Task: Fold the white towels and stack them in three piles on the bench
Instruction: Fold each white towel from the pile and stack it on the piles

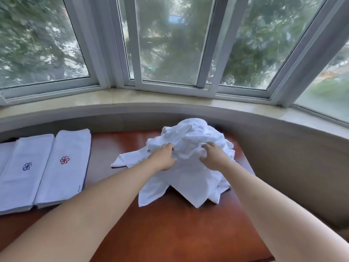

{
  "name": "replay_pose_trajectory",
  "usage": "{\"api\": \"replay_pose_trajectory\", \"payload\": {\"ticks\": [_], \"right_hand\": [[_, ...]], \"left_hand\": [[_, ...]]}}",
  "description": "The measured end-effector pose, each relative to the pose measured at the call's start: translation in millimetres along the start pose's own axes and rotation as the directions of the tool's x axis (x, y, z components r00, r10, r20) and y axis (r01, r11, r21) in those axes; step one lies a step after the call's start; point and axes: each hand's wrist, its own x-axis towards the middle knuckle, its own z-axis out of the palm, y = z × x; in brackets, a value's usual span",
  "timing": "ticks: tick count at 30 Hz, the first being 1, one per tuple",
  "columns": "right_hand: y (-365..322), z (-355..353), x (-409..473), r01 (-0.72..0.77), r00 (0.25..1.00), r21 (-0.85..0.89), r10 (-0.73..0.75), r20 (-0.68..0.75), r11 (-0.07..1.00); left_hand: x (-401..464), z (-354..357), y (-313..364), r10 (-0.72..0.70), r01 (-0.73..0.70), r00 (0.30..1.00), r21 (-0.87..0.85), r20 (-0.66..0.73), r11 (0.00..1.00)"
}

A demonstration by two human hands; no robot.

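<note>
Reddish-brown wooden tabletop (170,224) sat below a curved stone sill (113,97) and a bay window (170,44) with trees outside. Both bare forearms reached forward; left hand (164,157) and right hand (214,156) had curled fingers bunching cloth on the crumpled pile of white towels (190,167), each grip closed on it. Well left of the left grip lay folded stacks, one with a blue emblem (27,166), one with a red emblem (64,160), touching side by side.

Head view looks down, close over the bench (170,233).
</note>
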Motion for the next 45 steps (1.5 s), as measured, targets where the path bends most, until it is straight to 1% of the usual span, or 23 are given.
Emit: {"api": "replay_pose_trajectory", "payload": {"ticks": [6,9,12,16,18,22,24,26,27,30,32,34,35,37,39,40,41,45], "right_hand": [[32,-11,42,0.066,0.985,0.048,-0.057,-0.162,0.997],[41,-7,57,0.045,0.990,0.054,-0.037,-0.135,0.998],[49,1,70,0.016,0.995,0.046,-0.012,-0.101,0.999],[57,9,79,-0.012,0.997,0.074,0.017,-0.073,0.997],[62,8,81,-0.011,0.998,0.079,0.016,-0.060,0.997],[67,-6,85,0.024,0.998,0.031,-0.023,-0.054,0.999],[64,-18,87,0.024,0.997,0.025,-0.022,-0.076,0.999],[59,-32,90,0.006,0.994,0.052,0.000,-0.113,0.999],[55,-40,90,0.001,0.991,0.092,0.011,-0.134,0.996],[42,-61,90,0.026,0.975,0.261,0.032,-0.219,0.965],[29,-77,88,0.042,0.954,0.370,0.073,-0.290,0.928],[15,-94,83,0.067,0.934,0.434,0.096,-0.344,0.898],[7,-103,80,0.069,0.931,0.429,0.096,-0.352,0.900],[-6,-118,73,0.030,0.948,0.327,0.077,-0.309,0.945],[-19,-125,67,-0.017,0.980,0.188,0.054,-0.193,0.982],[-26,-125,66,-0.023,0.988,0.162,0.047,-0.148,0.987],[-34,-123,65,-0.011,0.992,0.168,0.032,-0.125,0.986],[-74,-104,66,0.108,0.992,0.280,-0.086,-0.089,0.954]], "left_hand": [[46,6,16,-0.174,0.174,0.984,0.018,-0.031,0.985],[66,9,22,-0.225,0.227,0.973,0.037,-0.046,0.973],[84,14,26,-0.273,0.274,0.962,0.057,-0.029,0.960],[99,19,25,-0.259,0.261,0.965,0.133,-0.032,0.956],[103,18,22,-0.255,0.262,0.964,0.120,-0.068,0.958],[106,5,10,-0.180,0.188,0.979,0.082,-0.101,0.979],[107,-10,7,-0.157,0.166,0.970,0.030,-0.187,0.986],[107,-29,10,-0.154,0.143,0.941,-0.059,-0.302,0.988],[106,-41,12,-0.155,0.128,0.924,-0.100,-0.350,0.987],[100,-76,24,-0.152,0.072,0.883,-0.194,-0.444,0.978],[94,-100,31,-0.159,0.037,0.854,-0.245,-0.496,0.969],[86,-125,36,-0.191,-0.011,0.802,-0.334,-0.567,0.943],[81,-137,37,-0.212,-0.041,0.765,-0.375,-0.609,0.926],[70,-161,37,-0.250,-0.083,0.694,-0.420,-0.675,0.904],[56,-180,36,-0.240,-0.131,0.654,-0.420,-0.717,0.898],[48,-188,34,-0.220,-0.159,0.642,-0.407,-0.735,0.899],[39,-195,32,-0.200,-0.184,0.628,-0.393,-0.752,0.901],[1,-212,15,-0.167,-0.252,0.570,-0.366,-0.804,0.896]]}}
